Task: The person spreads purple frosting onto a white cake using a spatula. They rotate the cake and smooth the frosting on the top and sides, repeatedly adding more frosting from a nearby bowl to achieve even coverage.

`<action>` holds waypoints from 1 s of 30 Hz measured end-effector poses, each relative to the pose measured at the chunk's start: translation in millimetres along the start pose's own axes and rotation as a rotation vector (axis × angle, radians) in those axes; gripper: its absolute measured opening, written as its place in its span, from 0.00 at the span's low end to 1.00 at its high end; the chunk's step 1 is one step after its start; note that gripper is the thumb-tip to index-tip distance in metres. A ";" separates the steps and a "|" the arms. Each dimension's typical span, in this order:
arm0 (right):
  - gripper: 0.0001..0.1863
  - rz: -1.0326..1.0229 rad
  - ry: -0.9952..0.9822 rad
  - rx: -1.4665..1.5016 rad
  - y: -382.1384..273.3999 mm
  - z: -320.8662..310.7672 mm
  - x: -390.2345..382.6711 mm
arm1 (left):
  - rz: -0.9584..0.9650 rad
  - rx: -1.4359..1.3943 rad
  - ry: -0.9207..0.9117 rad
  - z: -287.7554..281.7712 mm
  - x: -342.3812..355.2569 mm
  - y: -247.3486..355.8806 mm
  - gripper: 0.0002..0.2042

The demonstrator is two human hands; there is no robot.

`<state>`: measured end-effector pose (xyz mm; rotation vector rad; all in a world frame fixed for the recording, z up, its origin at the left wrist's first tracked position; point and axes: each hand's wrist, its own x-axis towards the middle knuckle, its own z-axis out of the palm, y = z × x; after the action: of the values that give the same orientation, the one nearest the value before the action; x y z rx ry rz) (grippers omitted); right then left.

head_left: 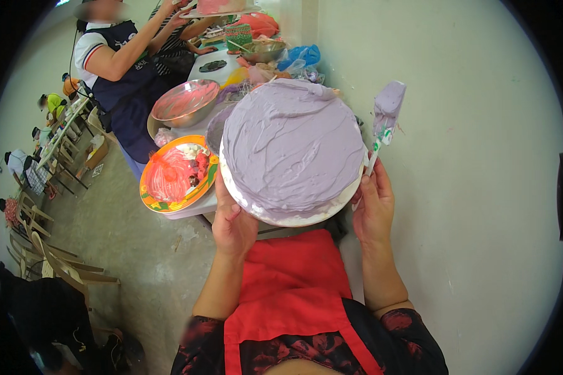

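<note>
The person wears a bright red apron (291, 294) with a strap running over a dark short-sleeved top (413, 340) patterned in dull red. Both forearms are bare, without rings or watch.

We see a plain pale wall (481, 187) on our right, a grey concrete floor (131, 250), a long white table (200, 69), and light wooden chairs (50, 262) at left.

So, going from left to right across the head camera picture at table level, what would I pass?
Wooden chairs → orange-rimmed plate smeared with pink icing → left hand under the cake's board → round cake covered in purple frosting → right hand → purple-coated spatula → pale wall.
</note>
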<state>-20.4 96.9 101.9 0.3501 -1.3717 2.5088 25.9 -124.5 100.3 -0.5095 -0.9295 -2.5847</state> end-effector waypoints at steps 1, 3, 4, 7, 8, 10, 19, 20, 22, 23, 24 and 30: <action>0.28 -0.003 -0.009 -0.001 -0.5 -0.3 -0.6 | 0.014 0.010 0.005 -1.0 0.2 -0.7 0.40; 0.29 0.006 -0.045 0.030 -2.3 1.8 -2.6 | 0.041 0.029 0.015 -7.3 0.8 -4.5 0.36; 0.30 0.010 -0.060 0.046 -3.5 2.3 -2.9 | 0.042 0.001 0.034 -11.8 0.7 -7.0 0.35; 0.34 -0.002 -0.099 0.065 -5.1 1.3 -1.9 | 0.037 -0.078 0.074 -26.4 -1.1 -12.7 0.33; 0.36 -0.018 -0.106 0.061 -6.1 2.8 -1.9 | 0.030 -0.102 0.075 -29.6 -1.1 -13.5 0.32; 0.39 -0.050 -0.119 0.055 -9.1 7.2 -2.1 | 0.018 -0.131 0.090 -30.1 -1.2 -13.9 0.32; 0.44 0.119 -0.179 0.054 -19.2 4.6 1.0 | -0.012 -0.131 0.102 -39.3 -0.3 -18.1 0.34; 0.44 0.124 -0.178 0.082 -17.5 4.4 1.3 | -0.016 -0.129 0.089 -45.4 -0.4 -20.2 0.34; 0.43 0.133 -0.180 0.139 -9.3 3.3 2.8 | -0.022 -0.125 0.088 -47.0 -1.0 -19.9 0.34; 0.43 0.143 -0.185 0.123 -6.3 0.6 3.7 | -0.024 -0.124 0.101 -43.7 -1.5 -18.5 0.34; 0.43 0.154 -0.190 0.107 -4.1 -4.0 4.0 | -0.026 -0.122 0.115 -41.5 -2.1 -17.9 0.34; 0.42 0.248 -0.154 0.088 1.3 -7.3 2.9 | -0.038 -0.111 0.091 -40.4 0.6 -14.5 0.35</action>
<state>-24.2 102.7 98.0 0.4223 -1.4439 2.8028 10.4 -140.7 63.7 -0.4033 -0.7762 -2.6808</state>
